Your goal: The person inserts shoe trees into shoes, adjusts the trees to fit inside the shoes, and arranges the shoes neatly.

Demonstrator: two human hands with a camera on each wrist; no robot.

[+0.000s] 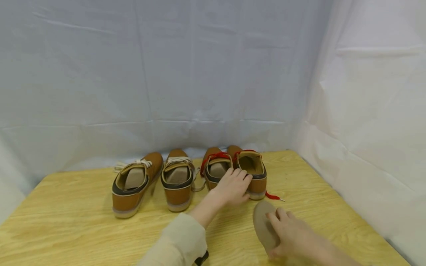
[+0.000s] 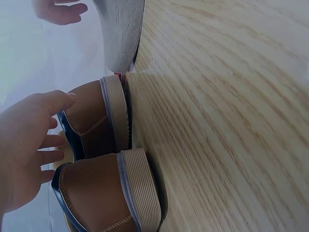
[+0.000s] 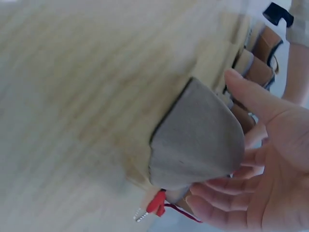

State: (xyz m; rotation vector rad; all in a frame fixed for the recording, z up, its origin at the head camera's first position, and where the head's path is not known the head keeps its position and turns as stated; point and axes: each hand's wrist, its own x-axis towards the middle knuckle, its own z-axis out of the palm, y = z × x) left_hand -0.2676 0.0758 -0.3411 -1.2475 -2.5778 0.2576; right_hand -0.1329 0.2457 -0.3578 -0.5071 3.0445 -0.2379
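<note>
My right hand [image 1: 293,234] holds a loose grey-beige insole [image 1: 263,221] by its edges, at the right front of the shoes. In the right wrist view, the fingers of that hand meet one edge of the insole [image 3: 198,140], with the thumb near the other side. My left hand [image 1: 231,186] is over the heels of two brown shoes with red laces, the left one [image 1: 211,181] and the right one [image 1: 257,184]. Its fingers are loosely spread by the right shoe's collar; whether they touch it is hard to tell. An insole shows inside the left red-laced shoe.
Left of these stand two more brown shoes with cream laces, one tilted outward [image 1: 128,201] and one straight [image 1: 178,194], both with insoles inside. A red lace end [image 1: 273,196] trails on the wooden table [image 1: 83,236]. White cloth [image 1: 213,74] hangs behind and at the sides.
</note>
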